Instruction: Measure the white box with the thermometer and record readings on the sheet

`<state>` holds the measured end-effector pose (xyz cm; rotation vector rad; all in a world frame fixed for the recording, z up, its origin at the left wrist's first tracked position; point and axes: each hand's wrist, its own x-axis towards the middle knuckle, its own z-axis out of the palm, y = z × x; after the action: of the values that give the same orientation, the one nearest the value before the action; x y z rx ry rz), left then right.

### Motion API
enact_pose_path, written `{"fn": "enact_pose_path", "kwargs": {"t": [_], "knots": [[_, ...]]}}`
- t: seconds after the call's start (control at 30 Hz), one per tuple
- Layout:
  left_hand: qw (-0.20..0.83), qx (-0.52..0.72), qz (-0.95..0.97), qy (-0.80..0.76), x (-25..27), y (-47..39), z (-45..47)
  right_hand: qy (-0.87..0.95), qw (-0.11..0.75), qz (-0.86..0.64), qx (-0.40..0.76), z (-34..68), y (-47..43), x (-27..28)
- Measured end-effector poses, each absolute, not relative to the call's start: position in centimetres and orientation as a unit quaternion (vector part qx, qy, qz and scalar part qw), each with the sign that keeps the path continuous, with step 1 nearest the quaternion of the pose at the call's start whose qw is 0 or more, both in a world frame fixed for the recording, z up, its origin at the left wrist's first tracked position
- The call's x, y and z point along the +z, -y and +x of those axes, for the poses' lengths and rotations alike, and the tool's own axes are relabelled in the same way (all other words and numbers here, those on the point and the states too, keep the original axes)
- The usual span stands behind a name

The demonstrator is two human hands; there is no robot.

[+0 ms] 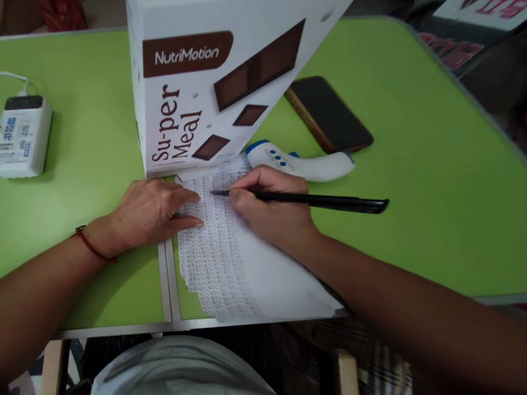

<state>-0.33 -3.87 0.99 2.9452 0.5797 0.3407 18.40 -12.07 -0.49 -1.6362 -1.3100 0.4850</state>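
On the green surface (pixel 440 166), a white box (pixel 226 72) stands at 12 o'clock from the written sheets (pixel 228 264). The left hand (pixel 148 211) is at their 10 o'clock, fingertips on the writing, its grip apart; the right hand (pixel 278 210) rests at their 1 o'clock. A dark phone (pixel 330 113) lies at 1 o'clock, beyond a white thermometer (pixel 315 165); a corded white device (pixel 21 138) sits at 10 o'clock. Clamped in the right hand's grip, the black pen (pixel 335 201) points to 9 o'clock over the sheets.
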Motion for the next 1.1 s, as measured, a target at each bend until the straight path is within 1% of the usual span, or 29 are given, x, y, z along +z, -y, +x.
{"fn": "enact_pose_path", "kwargs": {"t": [0.67, 1.1], "knots": [[0.069, 0.108, 0.974, -0.188, 1.01, 3.83, -0.37, 0.526, 0.47, -0.679, 0.202, 18.25, 12.08, -0.25], [0.064, 0.101, 0.972, -0.204, 1.04, 4.05, -0.26, 0.559, 0.432, -0.671, 0.227, 18.25, 12.28, -0.24]]}}
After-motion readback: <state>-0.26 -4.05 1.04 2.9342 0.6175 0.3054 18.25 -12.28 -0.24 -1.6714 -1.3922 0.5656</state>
